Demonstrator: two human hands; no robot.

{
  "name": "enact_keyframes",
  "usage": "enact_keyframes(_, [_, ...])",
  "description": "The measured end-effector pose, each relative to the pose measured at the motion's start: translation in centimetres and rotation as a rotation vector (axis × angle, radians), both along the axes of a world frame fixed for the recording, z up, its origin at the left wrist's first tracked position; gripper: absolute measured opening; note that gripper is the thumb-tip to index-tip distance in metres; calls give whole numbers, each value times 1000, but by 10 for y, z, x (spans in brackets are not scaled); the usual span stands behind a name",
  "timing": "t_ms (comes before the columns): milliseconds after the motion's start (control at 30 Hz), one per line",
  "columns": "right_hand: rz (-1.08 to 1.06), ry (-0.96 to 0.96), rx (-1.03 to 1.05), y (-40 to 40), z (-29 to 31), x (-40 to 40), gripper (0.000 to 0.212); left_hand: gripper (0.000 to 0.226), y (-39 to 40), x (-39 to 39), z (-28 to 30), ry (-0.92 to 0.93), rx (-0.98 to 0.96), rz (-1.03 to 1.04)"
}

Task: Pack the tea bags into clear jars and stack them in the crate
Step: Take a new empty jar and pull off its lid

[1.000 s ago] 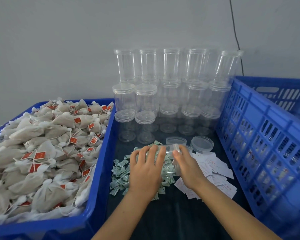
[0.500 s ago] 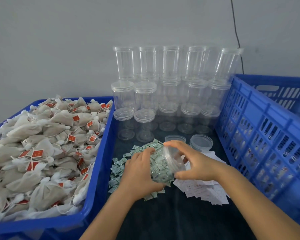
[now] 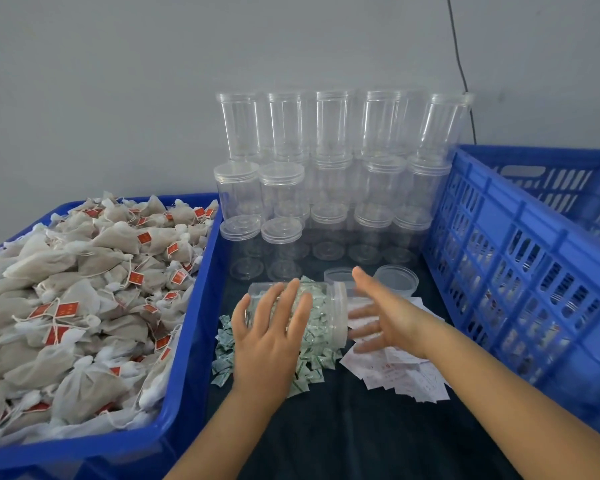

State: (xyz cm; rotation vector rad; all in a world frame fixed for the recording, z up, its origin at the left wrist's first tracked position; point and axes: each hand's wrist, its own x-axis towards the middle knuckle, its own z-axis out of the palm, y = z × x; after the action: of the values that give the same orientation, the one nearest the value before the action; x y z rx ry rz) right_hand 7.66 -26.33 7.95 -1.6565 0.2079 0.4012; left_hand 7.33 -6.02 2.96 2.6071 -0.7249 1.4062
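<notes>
Since the earlier pictures the jar (image 3: 312, 311) has come off the packet pile and now lies on its side above it, mouth to the right. The right hand (image 3: 383, 315), which was curled round the rim half a second ago, has let go and spread open.

At far left, the blue bin (image 3: 187, 341) is heaped with tea bags (image 3: 84, 289), white pouches with red tags, up to its rim. Its right wall borders the dark cloth (image 3: 343, 438) of the work area.

On that cloth lies a pile of small green-and-white packets (image 3: 309, 368). The left hand (image 3: 269, 336) rests over the jar from above, fingers straight and slightly spread across its clear side, not wrapped round it. The jar is filled with the same packets.

The right hand is just beside the jar's mouth, palm turned toward it, fingers straight and apart, gripping nothing. I cannot tell whether it touches the rim. Under and beyond it lie white paper slips (image 3: 406, 379), and behind it two loose lids (image 3: 397, 278) sit on the cloth.

At the back, stacked empty jars (image 3: 329, 174) stand in rows against the grey wall (image 3: 153, 81), filling the width between bin and crate.

At right, the blue crate (image 3: 520, 265) rises with a slotted wall, close to the right forearm. The open room is the bare cloth nearer the person, between both forearms.
</notes>
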Motion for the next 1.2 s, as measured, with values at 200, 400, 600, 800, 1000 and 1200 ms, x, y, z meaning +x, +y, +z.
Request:
enact_keyframes(200, [92,62,65,6,-5,-1,79,51,3,0,-11,-55,18,18])
enact_keyframes(400, [216,-345,-341,4,-3,0,58,75,8,-3,-9,180,-53,18])
enact_keyframes(600, [221,-454,-298,-6,9,4,63,85,9,-5,3,392,-208,-20])
enact_keyframes(800, [-187,-538,-196,-20,7,46,47,86,11,0,5,560,-402,21])
enact_keyframes(1000, [-448,-457,-347,-30,-24,102,59,99,15,1,3,631,-618,-8])
enact_keyframes(1200, [-483,-258,-539,-19,-57,139,63,105,20,0,0,687,-712,-52])
